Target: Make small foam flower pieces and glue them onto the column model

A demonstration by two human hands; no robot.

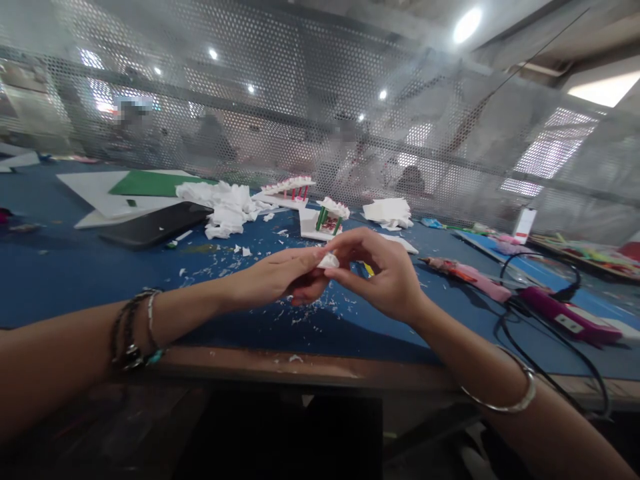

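Note:
Both hands meet over the blue table [65, 273], just beyond its near wooden edge. My left hand [273, 277] and my right hand [383, 270] are both closed in a pinch on one small white foam piece [329, 261], held between the fingertips. White crumbs lie scattered on the table below the hands. Bracelets circle my left wrist, and a silver bangle sits on my right forearm.
A black phone [157, 225], a heap of white foam scraps [225, 207] and small white models on red and green posts [327, 217] lie further back. A green sheet [150, 183] lies on white board. A pink tool [570, 313] with black cable lies right. A perforated metal screen [300, 100] backs the table.

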